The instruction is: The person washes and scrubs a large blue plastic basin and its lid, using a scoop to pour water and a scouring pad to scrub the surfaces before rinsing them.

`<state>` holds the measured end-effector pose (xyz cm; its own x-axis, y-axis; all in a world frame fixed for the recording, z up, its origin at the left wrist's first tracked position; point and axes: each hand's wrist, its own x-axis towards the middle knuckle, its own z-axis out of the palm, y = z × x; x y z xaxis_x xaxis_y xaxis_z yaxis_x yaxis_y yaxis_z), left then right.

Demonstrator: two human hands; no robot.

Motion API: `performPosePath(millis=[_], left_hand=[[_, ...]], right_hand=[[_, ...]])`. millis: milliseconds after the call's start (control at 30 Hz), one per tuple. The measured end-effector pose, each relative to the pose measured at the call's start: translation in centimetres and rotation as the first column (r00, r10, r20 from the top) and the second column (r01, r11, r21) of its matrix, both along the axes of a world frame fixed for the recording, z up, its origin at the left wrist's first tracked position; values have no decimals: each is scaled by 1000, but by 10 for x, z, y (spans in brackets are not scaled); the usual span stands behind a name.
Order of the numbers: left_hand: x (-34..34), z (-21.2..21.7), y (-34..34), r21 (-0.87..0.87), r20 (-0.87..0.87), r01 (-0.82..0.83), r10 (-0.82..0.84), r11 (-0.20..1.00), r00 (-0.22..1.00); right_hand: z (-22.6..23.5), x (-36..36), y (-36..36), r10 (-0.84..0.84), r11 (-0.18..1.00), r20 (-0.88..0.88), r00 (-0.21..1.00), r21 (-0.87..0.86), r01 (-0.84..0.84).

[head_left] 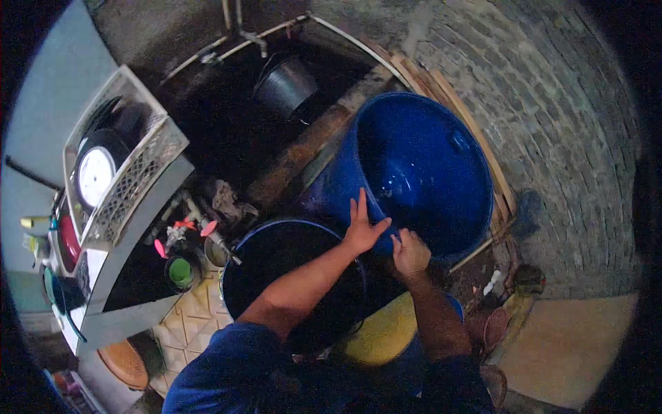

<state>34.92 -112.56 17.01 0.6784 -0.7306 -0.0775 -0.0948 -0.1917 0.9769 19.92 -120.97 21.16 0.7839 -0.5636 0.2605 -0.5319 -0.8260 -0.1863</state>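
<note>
The work in hand centred on the blue barrel [420, 159], which served as the reference for all positions. It leaned with its mouth open towards the person, no lid fitted.

The left hand [360, 231] was open, fingers spread and thumb out, laid against the barrel's near-left rim; it was not closed around anything. The right hand [412, 255] was half closed, fingers bent, at the near edge of the rim; whether it gripped firmly could not be determined.

Progress, as judged: the barrel was tilted and both hands were positioned at its rim. Handling was judged incomplete, since neither hand was clear of it. A glint showed low inside the barrel; whether this was water or merely a wet wall could not be established, so no finding was made on emptying or cleaning.

A black tub [286, 259] stood to the near left of the barrel, its depth too dark to inspect. A yellow tub [376, 334] lay on the barrel's near side, partly behind the right forearm. A black bucket [286, 86] was found to the barrel's far left, untouched by either hand.
</note>
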Motion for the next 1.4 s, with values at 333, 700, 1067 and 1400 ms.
performPosePath(millis=[333, 700, 1067, 1400], left_hand=[[56, 65, 190, 33, 177, -14, 8, 999, 984], [62, 137, 358, 97, -45, -214, 219, 972, 975], [155, 160, 265, 228, 22, -95, 92, 969, 996], [351, 32, 78, 197, 204, -316, 276, 928, 939]], right_hand=[[2, 8, -5, -45, 999, -22, 999, -24, 45], [3, -4, -13, -83, 997, 15, 996, 2, 83], [13, 4, 16, -205, 978, 42, 978, -14, 206], [28, 31, 8, -398, 899, -138, 907, 136, 416]])
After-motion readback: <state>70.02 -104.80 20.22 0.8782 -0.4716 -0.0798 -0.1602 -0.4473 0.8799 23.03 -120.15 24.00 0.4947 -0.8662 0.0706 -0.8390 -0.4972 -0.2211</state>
